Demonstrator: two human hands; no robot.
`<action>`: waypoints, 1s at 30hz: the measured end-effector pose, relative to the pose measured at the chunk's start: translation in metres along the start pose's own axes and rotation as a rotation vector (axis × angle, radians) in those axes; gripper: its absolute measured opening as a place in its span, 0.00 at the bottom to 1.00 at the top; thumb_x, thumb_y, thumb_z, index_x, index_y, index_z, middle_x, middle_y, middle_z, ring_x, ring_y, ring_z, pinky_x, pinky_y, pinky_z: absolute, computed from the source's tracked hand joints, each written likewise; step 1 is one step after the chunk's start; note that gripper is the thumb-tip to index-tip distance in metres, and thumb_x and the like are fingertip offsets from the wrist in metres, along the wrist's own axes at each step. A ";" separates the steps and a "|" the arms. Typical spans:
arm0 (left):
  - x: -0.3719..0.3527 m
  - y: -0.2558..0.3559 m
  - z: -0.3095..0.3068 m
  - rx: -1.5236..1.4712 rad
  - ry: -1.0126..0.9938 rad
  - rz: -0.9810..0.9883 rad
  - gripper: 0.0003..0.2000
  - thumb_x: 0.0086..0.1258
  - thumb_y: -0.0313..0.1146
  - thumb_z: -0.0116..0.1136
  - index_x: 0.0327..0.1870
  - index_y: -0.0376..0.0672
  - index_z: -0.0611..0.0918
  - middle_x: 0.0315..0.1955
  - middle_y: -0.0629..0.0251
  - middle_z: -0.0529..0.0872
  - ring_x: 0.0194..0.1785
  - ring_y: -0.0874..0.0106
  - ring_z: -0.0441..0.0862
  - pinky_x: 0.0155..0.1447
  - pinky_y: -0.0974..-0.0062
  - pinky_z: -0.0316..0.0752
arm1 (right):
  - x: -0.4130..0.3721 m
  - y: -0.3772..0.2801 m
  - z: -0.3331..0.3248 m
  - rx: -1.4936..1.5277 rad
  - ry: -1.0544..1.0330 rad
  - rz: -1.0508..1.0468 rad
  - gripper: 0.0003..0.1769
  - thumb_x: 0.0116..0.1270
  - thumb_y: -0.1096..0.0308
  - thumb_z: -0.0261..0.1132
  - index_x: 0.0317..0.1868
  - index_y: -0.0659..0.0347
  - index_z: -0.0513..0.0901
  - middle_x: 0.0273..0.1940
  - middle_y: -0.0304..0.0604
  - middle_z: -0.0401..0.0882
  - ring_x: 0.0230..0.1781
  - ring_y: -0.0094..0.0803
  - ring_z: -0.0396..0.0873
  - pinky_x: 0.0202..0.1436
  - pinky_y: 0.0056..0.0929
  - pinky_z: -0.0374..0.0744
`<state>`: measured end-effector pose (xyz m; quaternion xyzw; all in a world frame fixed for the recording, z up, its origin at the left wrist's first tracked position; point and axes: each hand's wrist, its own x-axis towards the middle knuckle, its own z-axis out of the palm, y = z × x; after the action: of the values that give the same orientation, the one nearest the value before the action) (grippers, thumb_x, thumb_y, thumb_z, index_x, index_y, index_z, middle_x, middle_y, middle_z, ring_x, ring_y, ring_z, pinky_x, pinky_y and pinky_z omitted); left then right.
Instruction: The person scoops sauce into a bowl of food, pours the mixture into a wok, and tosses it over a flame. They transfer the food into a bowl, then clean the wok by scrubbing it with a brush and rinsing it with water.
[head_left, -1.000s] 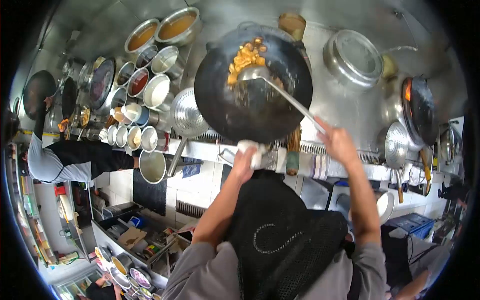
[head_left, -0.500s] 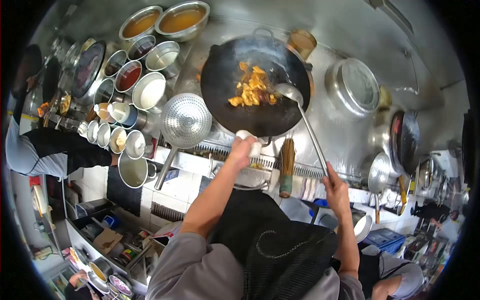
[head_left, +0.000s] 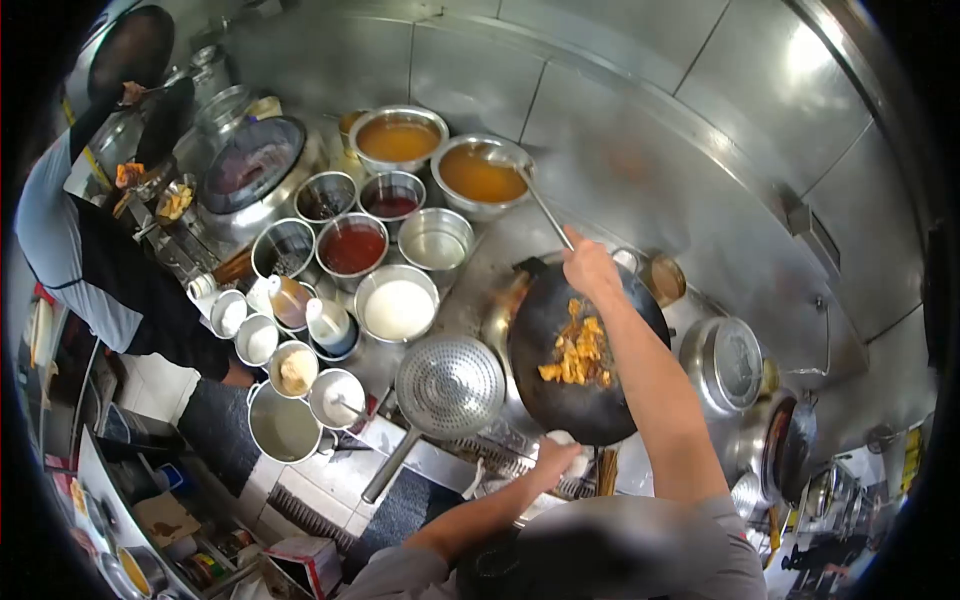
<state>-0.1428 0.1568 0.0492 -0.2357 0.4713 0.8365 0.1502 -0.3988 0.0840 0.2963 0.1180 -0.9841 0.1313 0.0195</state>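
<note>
In the head view my right hand (head_left: 592, 268) is wrapped round the handle of a long metal ladle (head_left: 545, 205), whose bowl end is in the right-hand bowl of orange-brown liquid (head_left: 480, 178). My right forearm crosses over the black wok (head_left: 535, 335). Browned food pieces (head_left: 578, 352) lie in the wok. At the wok's near rim my left hand (head_left: 557, 460) is closed on a white cloth (head_left: 566, 440). A perforated strainer (head_left: 450, 385) rests left of the wok, its handle pointing toward me.
Metal pots of red sauce (head_left: 352, 248) and white contents (head_left: 397, 308), with squeeze bottles (head_left: 328, 322), stand at the left. Another person (head_left: 95, 270) works at the far left near a second wok (head_left: 255, 165). A lidded pot (head_left: 722, 362) stands at the right.
The view has turned left. My right hand has carried the ladle from the wok to the bowl of orange-brown liquid. My left hand still grips the cloth at the wok's rim.
</note>
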 end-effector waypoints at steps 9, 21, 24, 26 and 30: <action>0.023 -0.028 0.000 -0.088 0.116 -0.027 0.22 0.51 0.30 0.72 0.42 0.30 0.74 0.34 0.59 0.82 0.34 0.70 0.80 0.38 0.68 0.77 | -0.027 0.024 0.010 -0.020 -0.008 0.006 0.28 0.67 0.63 0.61 0.69 0.42 0.70 0.46 0.60 0.83 0.44 0.57 0.83 0.51 0.50 0.80; -0.047 -0.038 -0.026 -0.276 -0.124 -0.165 0.10 0.65 0.25 0.57 0.46 0.36 0.78 0.40 0.60 0.84 0.39 0.64 0.85 0.41 0.62 0.82 | -0.395 0.201 -0.028 0.108 -0.005 0.241 0.27 0.68 0.69 0.65 0.68 0.53 0.74 0.41 0.59 0.85 0.34 0.52 0.85 0.41 0.44 0.80; -0.155 0.040 0.005 -0.253 0.029 -0.127 0.11 0.62 0.20 0.54 0.45 0.37 0.78 0.39 0.61 0.84 0.38 0.65 0.85 0.40 0.65 0.81 | -0.472 0.232 -0.063 0.421 -0.019 0.059 0.27 0.68 0.69 0.65 0.68 0.54 0.74 0.36 0.57 0.85 0.31 0.47 0.86 0.41 0.40 0.80; -0.193 0.053 0.002 -0.220 0.017 -0.104 0.08 0.63 0.20 0.53 0.42 0.39 0.78 0.35 0.62 0.83 0.37 0.68 0.84 0.39 0.68 0.81 | -0.496 0.223 -0.139 0.483 -0.500 0.448 0.27 0.68 0.69 0.65 0.67 0.54 0.74 0.34 0.55 0.85 0.28 0.43 0.84 0.41 0.36 0.80; -0.149 0.052 0.020 -0.204 -0.091 -0.181 0.03 0.68 0.28 0.53 0.34 0.41 0.77 0.28 0.61 0.82 0.30 0.67 0.83 0.35 0.67 0.80 | -0.498 0.234 -0.147 0.375 -0.430 0.099 0.28 0.65 0.69 0.66 0.67 0.55 0.75 0.36 0.60 0.83 0.33 0.47 0.83 0.43 0.36 0.78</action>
<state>-0.0464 0.1434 0.1752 -0.2530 0.3535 0.8729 0.2216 0.0303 0.4557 0.3443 0.0965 -0.9288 0.2838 -0.2180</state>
